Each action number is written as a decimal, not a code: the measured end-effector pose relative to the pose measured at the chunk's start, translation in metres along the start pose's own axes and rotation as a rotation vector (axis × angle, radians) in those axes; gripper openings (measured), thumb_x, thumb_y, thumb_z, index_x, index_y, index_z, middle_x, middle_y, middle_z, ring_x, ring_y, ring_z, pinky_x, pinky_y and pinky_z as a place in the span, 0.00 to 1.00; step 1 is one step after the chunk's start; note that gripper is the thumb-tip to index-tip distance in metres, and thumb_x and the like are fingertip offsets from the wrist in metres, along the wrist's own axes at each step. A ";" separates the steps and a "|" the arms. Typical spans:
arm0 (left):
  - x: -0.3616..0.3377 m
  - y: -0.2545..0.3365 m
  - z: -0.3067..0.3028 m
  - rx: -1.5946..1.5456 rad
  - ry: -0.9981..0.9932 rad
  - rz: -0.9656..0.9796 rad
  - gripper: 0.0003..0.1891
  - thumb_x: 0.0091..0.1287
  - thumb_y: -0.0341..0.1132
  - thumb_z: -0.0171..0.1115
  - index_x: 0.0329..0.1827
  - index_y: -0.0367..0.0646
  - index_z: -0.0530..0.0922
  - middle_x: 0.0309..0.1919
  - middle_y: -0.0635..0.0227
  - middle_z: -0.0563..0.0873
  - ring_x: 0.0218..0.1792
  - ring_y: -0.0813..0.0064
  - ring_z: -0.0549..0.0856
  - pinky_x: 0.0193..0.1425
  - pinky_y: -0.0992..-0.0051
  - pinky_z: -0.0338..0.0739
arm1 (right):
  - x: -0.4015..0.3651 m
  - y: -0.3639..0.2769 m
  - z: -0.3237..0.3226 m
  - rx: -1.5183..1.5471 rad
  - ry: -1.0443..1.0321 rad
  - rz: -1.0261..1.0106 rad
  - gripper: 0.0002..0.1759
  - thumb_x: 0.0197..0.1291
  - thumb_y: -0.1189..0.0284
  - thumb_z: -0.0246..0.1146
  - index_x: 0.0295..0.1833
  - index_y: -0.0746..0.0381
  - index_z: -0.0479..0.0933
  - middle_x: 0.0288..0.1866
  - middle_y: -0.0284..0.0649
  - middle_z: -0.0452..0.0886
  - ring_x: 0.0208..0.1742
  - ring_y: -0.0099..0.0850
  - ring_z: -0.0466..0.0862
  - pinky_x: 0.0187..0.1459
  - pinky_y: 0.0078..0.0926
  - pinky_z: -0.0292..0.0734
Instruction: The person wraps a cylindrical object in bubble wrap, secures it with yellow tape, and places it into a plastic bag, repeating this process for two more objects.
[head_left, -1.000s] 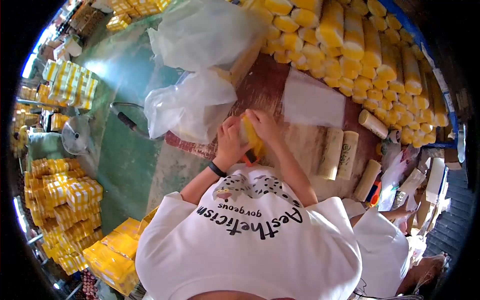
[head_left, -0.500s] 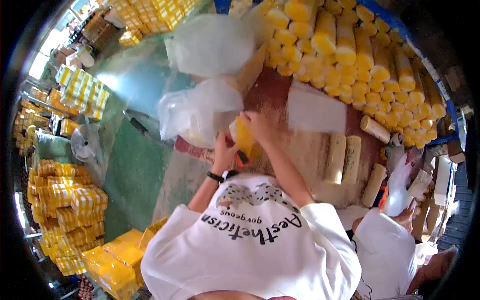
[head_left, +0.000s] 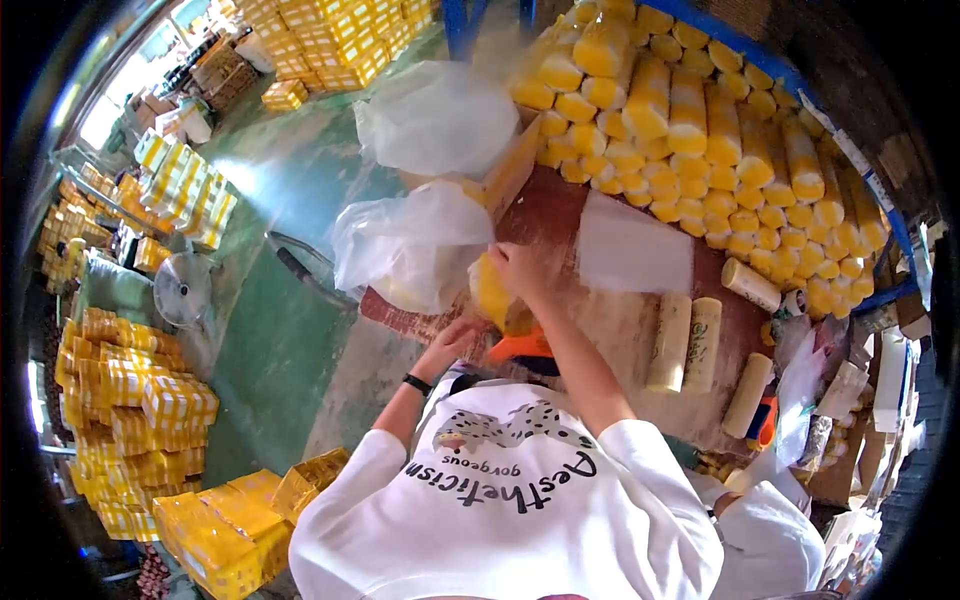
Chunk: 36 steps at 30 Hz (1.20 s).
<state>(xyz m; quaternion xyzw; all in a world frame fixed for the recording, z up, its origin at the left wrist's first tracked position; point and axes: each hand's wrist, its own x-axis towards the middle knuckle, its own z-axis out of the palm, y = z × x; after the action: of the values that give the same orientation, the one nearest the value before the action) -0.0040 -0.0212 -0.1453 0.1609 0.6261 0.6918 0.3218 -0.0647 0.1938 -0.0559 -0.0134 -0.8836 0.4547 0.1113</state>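
Note:
My right hand (head_left: 515,268) is closed on the upper side of a yellow, rounded plastic-looking piece (head_left: 488,295), whose exact kind I cannot make out. Just below and to its left, my left hand (head_left: 458,335) has its fingers stretched toward the piece's lower edge, with nothing visible in them. An orange tape dispenser (head_left: 525,345) lies close to my body, partly behind my right forearm. Directly left of the yellow piece sits a filled clear plastic bag (head_left: 410,245) on the worktable (head_left: 540,220).
Another bulging clear bag (head_left: 435,120) stands beyond in a cardboard box (head_left: 515,165). A white sheet (head_left: 635,243) and pale rolls (head_left: 670,340) lie to the right. Yellow-ended rolls (head_left: 690,120) are stacked behind. A co-worker's white sleeve (head_left: 770,540) shows at lower right.
My left hand has moved down, away from my right hand, and its fingers have straightened. My right hand still grips the yellow piece. The orange dispenser shows more fully. The view has shifted slightly.

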 end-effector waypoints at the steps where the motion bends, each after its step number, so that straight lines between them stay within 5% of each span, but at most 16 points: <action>1: 0.001 -0.008 0.006 -0.047 0.061 -0.034 0.11 0.75 0.34 0.49 0.55 0.40 0.74 0.56 0.65 0.77 0.58 0.74 0.76 0.65 0.72 0.69 | 0.000 0.003 -0.002 0.006 -0.004 0.002 0.21 0.67 0.60 0.54 0.37 0.68 0.79 0.35 0.56 0.81 0.38 0.53 0.81 0.41 0.46 0.75; 4: 0.004 -0.026 0.009 -0.184 0.273 0.092 0.12 0.75 0.35 0.49 0.53 0.40 0.75 0.52 0.65 0.80 0.55 0.74 0.78 0.62 0.74 0.71 | -0.004 0.000 -0.010 0.038 0.000 0.064 0.22 0.67 0.58 0.53 0.40 0.68 0.80 0.36 0.56 0.81 0.39 0.51 0.81 0.42 0.46 0.75; 5: 0.005 -0.032 0.007 0.036 0.512 0.197 0.12 0.75 0.37 0.49 0.42 0.39 0.78 0.37 0.69 0.83 0.41 0.78 0.81 0.50 0.74 0.75 | -0.006 -0.002 -0.012 0.051 0.001 0.094 0.22 0.67 0.58 0.53 0.41 0.68 0.80 0.36 0.56 0.81 0.39 0.50 0.82 0.42 0.46 0.75; 8: -0.015 0.020 0.007 0.041 0.744 0.041 0.16 0.75 0.39 0.50 0.30 0.40 0.77 0.24 0.77 0.79 0.27 0.85 0.76 0.36 0.77 0.71 | -0.004 0.011 -0.006 0.011 0.032 0.115 0.21 0.65 0.56 0.56 0.44 0.63 0.81 0.36 0.51 0.83 0.40 0.49 0.83 0.41 0.37 0.76; 11: -0.009 0.041 -0.002 0.201 0.790 0.106 0.21 0.75 0.41 0.51 0.19 0.45 0.71 0.15 0.80 0.69 0.19 0.86 0.66 0.29 0.79 0.63 | -0.008 -0.003 -0.015 0.032 -0.059 0.174 0.24 0.65 0.53 0.55 0.48 0.65 0.80 0.41 0.52 0.83 0.43 0.49 0.83 0.46 0.41 0.76; 14: 0.001 0.080 0.015 -0.376 0.589 0.293 0.23 0.72 0.48 0.55 0.19 0.46 0.72 0.13 0.78 0.68 0.17 0.84 0.67 0.28 0.78 0.67 | -0.005 0.010 -0.003 -0.085 -0.007 0.154 0.24 0.65 0.52 0.54 0.50 0.62 0.81 0.44 0.49 0.84 0.44 0.48 0.83 0.49 0.38 0.77; 17: -0.022 0.174 0.063 -0.974 0.557 0.079 0.26 0.68 0.56 0.56 0.16 0.48 0.70 0.11 0.80 0.63 0.16 0.83 0.65 0.28 0.80 0.64 | -0.005 0.022 0.002 -0.067 0.051 0.105 0.23 0.65 0.52 0.56 0.45 0.61 0.82 0.39 0.48 0.84 0.41 0.44 0.84 0.43 0.35 0.76; 20: -0.023 0.148 0.049 -1.549 -0.399 0.364 0.30 0.63 0.63 0.54 0.12 0.50 0.66 0.12 0.78 0.64 0.17 0.82 0.65 0.28 0.81 0.62 | -0.004 0.021 0.002 -0.110 0.041 0.120 0.23 0.64 0.53 0.57 0.45 0.63 0.81 0.39 0.49 0.84 0.41 0.44 0.84 0.43 0.34 0.76; 23: -0.038 0.182 0.071 -1.516 -0.498 0.363 0.33 0.59 0.68 0.51 0.10 0.50 0.61 0.10 0.78 0.62 0.15 0.82 0.62 0.27 0.82 0.60 | -0.003 0.022 -0.001 -0.078 -0.075 0.193 0.27 0.66 0.49 0.52 0.52 0.60 0.81 0.47 0.49 0.84 0.48 0.45 0.83 0.50 0.39 0.76; 30: -0.037 0.197 0.085 -1.516 -0.681 0.447 0.33 0.64 0.66 0.49 0.10 0.49 0.61 0.09 0.76 0.61 0.13 0.81 0.59 0.27 0.82 0.59 | -0.003 0.021 -0.003 -0.014 -0.053 0.154 0.28 0.66 0.48 0.53 0.52 0.62 0.79 0.46 0.47 0.84 0.47 0.44 0.83 0.49 0.35 0.76; 33: -0.032 0.192 0.077 -1.295 -0.353 0.333 0.26 0.71 0.53 0.51 0.17 0.47 0.69 0.14 0.74 0.69 0.17 0.80 0.65 0.32 0.81 0.67 | -0.007 0.011 -0.006 0.098 -0.053 0.182 0.28 0.66 0.49 0.54 0.52 0.64 0.77 0.48 0.47 0.83 0.50 0.40 0.82 0.51 0.32 0.74; 36: -0.005 0.203 0.068 -0.379 0.121 0.441 0.11 0.73 0.38 0.52 0.32 0.45 0.77 0.28 0.68 0.80 0.27 0.73 0.78 0.44 0.75 0.74 | -0.011 0.033 -0.002 0.355 0.177 0.163 0.23 0.67 0.55 0.57 0.52 0.65 0.75 0.48 0.43 0.81 0.51 0.32 0.80 0.52 0.28 0.72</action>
<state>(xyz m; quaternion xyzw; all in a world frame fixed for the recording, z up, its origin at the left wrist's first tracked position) -0.0068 0.0259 0.0634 0.1887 0.4537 0.8579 0.1501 -0.0562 0.2135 -0.0837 -0.1049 -0.7724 0.6077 0.1519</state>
